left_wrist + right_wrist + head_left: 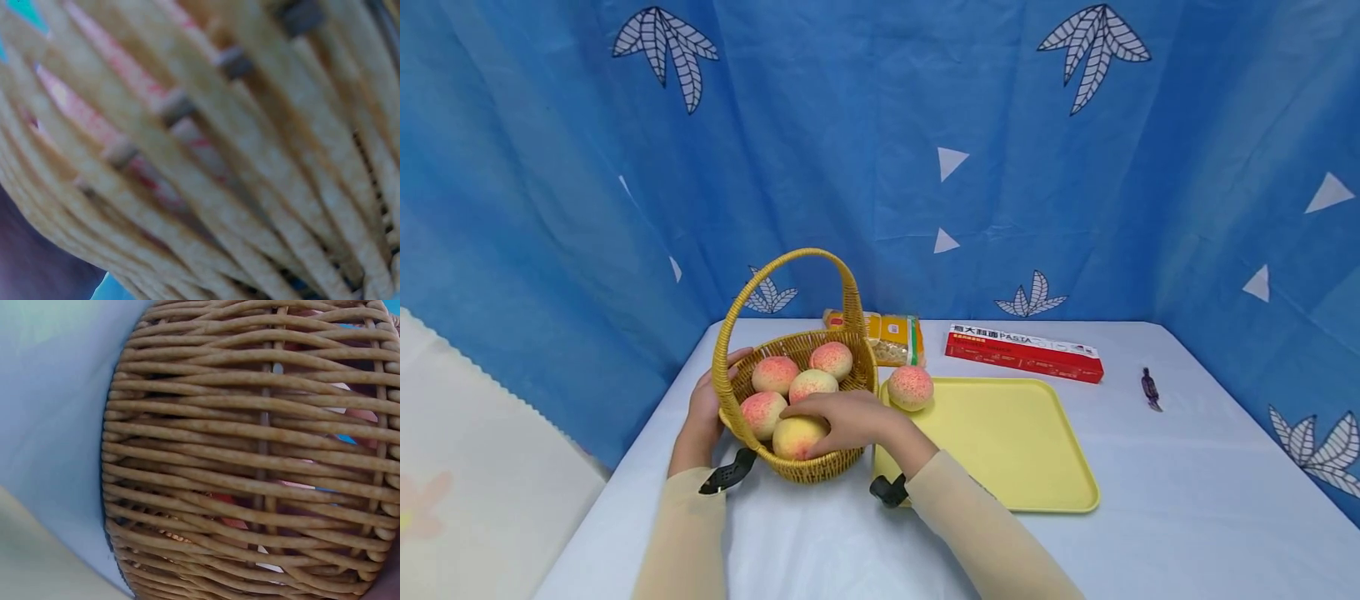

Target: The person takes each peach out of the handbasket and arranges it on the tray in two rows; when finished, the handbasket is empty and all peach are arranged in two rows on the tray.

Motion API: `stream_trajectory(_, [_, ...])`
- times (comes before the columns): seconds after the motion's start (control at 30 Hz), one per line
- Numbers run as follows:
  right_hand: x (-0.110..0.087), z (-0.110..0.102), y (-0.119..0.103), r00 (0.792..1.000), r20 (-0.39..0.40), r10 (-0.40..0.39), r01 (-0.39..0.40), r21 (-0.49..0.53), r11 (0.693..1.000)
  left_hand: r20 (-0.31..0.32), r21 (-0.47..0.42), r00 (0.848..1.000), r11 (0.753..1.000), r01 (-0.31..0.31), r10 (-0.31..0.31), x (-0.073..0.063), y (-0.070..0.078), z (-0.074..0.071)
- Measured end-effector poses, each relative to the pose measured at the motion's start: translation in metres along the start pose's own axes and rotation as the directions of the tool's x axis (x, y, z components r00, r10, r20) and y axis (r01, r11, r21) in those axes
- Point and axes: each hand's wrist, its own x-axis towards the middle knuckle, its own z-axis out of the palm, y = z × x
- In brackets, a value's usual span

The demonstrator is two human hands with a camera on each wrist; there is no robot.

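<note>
A wicker basket (820, 471) with a tall arched handle holds several pink-and-yellow peaches, among them a pink one (775, 374) near the back. My left hand (703, 408) holds the basket's left side, with part of the thumb and palm hidden behind the handle and rim. Over the basket's front, my right hand (850, 417) grips a yellow peach (796, 437), its fingers on top and thumb at the near side. Another peach (911, 388) sits on the yellow tray (1000, 442). Basket weave (206, 150) fills the left wrist view; woven wall (250, 444) dominates the right wrist view.
Behind the basket lies an orange pasta bag (891, 337), partly hidden. A red-and-white pasta box (1022, 353) is behind the tray. To the right lies a small dark wrapped candy (1150, 389). Blue curtains surround the white table (1210, 500).
</note>
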Motion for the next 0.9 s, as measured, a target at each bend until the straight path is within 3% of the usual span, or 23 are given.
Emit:
stream_trajectory(0.47, [-0.004, 0.006, 0.003, 0.992, -0.127, 0.017, -0.013, 0.026, 1.0, -0.015, -0.01, 1.0, 1.0, 0.012, -0.012, 0.001, -0.002, 0.0])
stream_trajectory(0.73, [-0.006, 0.011, 0.009, 0.975, -0.214, 0.055, -0.004, 0.231, 0.973, -0.005, -0.019, 1.0, 1.0, 0.011, -0.011, -0.001, -0.001, -0.001])
stream_trajectory(0.9, [-0.007, 0.011, 0.009, 0.967, -0.248, 0.057, 0.014, 0.272, 0.962, 0.003, -0.017, 1.0, 1.0, 0.007, -0.007, 0.0, -0.001, -0.002])
